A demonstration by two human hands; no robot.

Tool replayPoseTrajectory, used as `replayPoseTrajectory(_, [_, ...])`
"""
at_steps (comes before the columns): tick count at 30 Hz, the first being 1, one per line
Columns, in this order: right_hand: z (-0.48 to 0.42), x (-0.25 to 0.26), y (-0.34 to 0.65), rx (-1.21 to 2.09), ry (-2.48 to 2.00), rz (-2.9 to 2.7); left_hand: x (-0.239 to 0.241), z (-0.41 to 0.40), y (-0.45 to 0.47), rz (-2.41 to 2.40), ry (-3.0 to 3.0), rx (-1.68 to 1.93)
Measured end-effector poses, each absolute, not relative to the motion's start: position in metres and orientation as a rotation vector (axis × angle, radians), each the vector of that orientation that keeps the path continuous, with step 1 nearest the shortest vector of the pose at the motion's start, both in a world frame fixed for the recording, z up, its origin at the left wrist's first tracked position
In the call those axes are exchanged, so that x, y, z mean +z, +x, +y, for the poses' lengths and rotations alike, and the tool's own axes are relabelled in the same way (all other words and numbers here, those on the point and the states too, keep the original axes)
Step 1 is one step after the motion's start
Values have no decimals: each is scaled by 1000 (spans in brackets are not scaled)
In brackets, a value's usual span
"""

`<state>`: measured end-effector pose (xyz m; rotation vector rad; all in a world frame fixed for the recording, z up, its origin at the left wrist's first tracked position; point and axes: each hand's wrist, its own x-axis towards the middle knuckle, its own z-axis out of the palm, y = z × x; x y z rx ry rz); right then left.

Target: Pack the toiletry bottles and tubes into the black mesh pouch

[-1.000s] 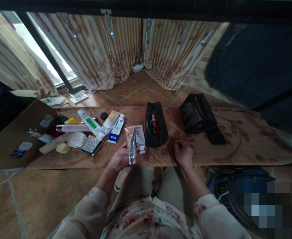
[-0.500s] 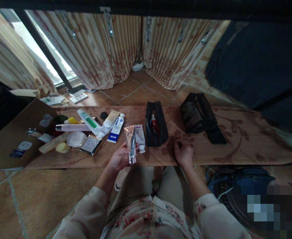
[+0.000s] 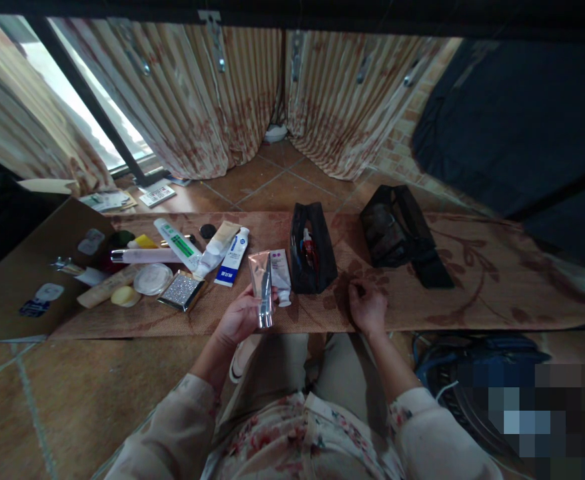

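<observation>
My left hand [image 3: 240, 315] grips a shiny rose-gold cosmetic tube [image 3: 261, 283], silver cap down, over the table's front edge. Just behind it lies a pale tube [image 3: 280, 277] with a white cap, partly covered. My right hand [image 3: 368, 303] rests on the cloth with its fingers curled in and nothing showing in them. Between my hands stands an unzipped black pouch [image 3: 326, 257], a red item [image 3: 309, 248] inside it. To the left of the held tube are a white and blue tube [image 3: 232, 257], a beige tube [image 3: 223, 238] and a glittery square compact [image 3: 182, 291].
A black mesh bag [image 3: 390, 227] stands back right, its dark flap [image 3: 433, 268] on the cloth. More cosmetics, including a green and white tube [image 3: 177, 241] and a round clear case [image 3: 153, 279], lie left beside a cardboard box [image 3: 67, 267]. A brown patterned cloth [image 3: 497, 287] covers the table.
</observation>
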<state>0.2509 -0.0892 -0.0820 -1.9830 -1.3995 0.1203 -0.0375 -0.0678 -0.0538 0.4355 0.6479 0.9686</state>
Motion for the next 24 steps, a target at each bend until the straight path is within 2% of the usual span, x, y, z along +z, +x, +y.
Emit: replayPoseTrajectory(24, [-89, -83, 252, 113, -1990, -1401, -56, -67, -37, 630, 454, 966])
